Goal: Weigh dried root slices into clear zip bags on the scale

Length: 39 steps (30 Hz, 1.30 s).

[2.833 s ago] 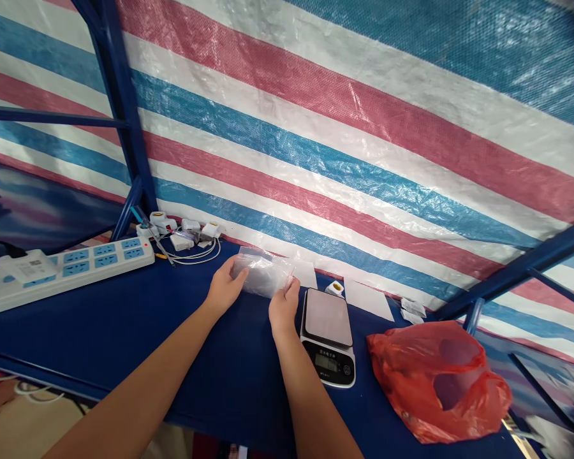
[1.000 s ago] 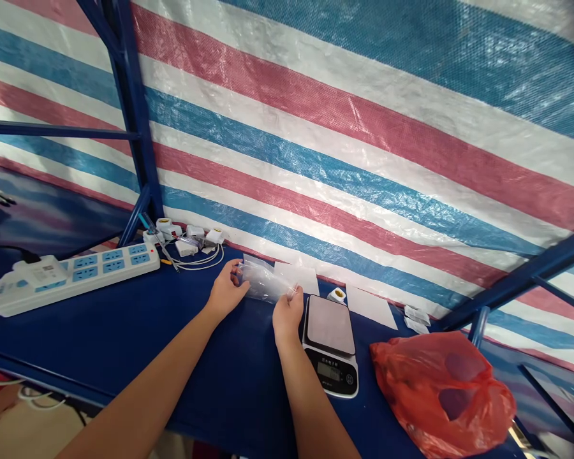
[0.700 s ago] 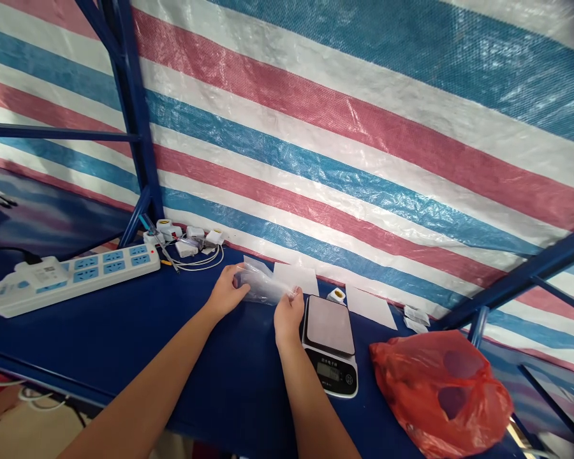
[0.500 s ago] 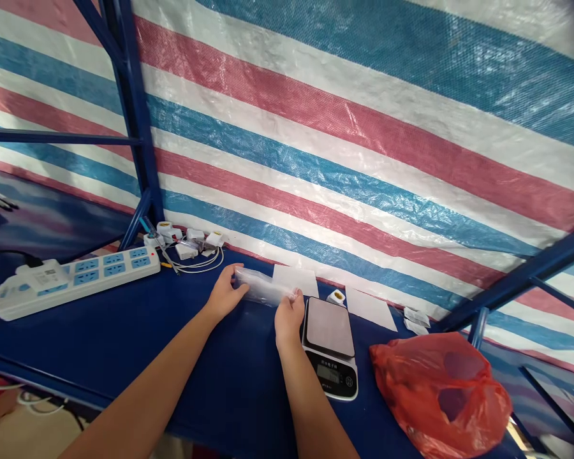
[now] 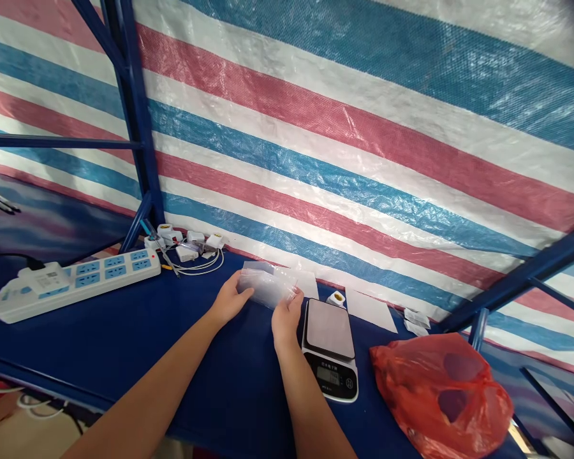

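Observation:
Clear plastic bags [image 5: 268,285], thin and see-through, are stretched between my two hands above the blue table [image 5: 220,382]. My left hand [image 5: 231,297] grips their left end, thumb on the near side. At the right end, my right hand [image 5: 287,319] pinches them between thumb and fingers. Just right of that hand lies a kitchen scale [image 5: 329,328] with a bare plate and a small display. A white sheet [image 5: 308,282] is partly hidden behind the bags.
A power strip [image 5: 81,280] runs along the left, with chargers and cables [image 5: 186,250] behind it. At the back are a small white adapter [image 5: 336,298], another white sheet [image 5: 370,309] and small packets [image 5: 416,320]. A red plastic bag [image 5: 440,395] sits at the right.
The clear plastic in my hands has tilted and spread, showing a wider surface with an upper layer standing up behind. My left hand has moved slightly right and down.

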### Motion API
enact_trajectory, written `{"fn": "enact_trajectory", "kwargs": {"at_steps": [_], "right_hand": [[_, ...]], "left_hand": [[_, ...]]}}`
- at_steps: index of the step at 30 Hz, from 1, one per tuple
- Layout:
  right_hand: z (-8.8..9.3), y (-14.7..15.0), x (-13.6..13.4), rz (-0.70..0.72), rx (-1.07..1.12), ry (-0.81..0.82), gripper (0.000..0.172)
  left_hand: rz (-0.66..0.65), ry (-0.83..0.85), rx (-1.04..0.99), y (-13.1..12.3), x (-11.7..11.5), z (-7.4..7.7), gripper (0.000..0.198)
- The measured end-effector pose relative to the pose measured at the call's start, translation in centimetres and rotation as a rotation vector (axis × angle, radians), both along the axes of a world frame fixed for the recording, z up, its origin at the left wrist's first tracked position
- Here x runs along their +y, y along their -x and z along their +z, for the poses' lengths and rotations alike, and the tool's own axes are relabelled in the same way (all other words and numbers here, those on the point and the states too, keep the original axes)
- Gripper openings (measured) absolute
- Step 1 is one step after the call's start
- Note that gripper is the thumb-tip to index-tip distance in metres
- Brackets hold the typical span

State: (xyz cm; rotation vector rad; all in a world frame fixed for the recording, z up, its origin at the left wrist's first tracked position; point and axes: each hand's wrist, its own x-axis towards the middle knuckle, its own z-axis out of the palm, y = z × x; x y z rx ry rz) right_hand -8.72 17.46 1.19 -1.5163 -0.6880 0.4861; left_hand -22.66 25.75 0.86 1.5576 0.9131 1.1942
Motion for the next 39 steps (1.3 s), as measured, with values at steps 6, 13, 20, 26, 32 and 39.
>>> {"fn": "enact_trajectory", "kwargs": {"at_steps": [6,13,20,26,32,39], "right_hand": [[0.2,0.4,-0.1,0.011,-0.041,-0.001,0.046],[-0.1,0.8,0.0,-0.003,-0.062,0.003,0.044],[-0.5,0.2,0.1,-0.024,-0.054,-0.015,0.037],[-0.7,-0.4,0.4,-0.019,-0.015,-0.054,0.023],[0.6,-0.9,0.2,0.050,0.059,-0.050,0.015],[1.3,-1.2,-0.2,0.130,0.122,0.003,0.019]], "left_hand": [[0.016,0.006,0.013,-0.1,-0.3,0.2,0.046],[0.032,-0.005,0.002,-0.5,-0.2,-0.4,0.041],[0.118,0.032,0.009,-0.3,0.7,-1.2,0.032],[0.117,0.084,-0.031,0.0,0.2,0.0,0.034],[0.111,0.134,-0.082,0.4,-0.1,0.9,0.036],[0.092,0.181,-0.111,0.5,-0.2,1.3,0.035]]}}
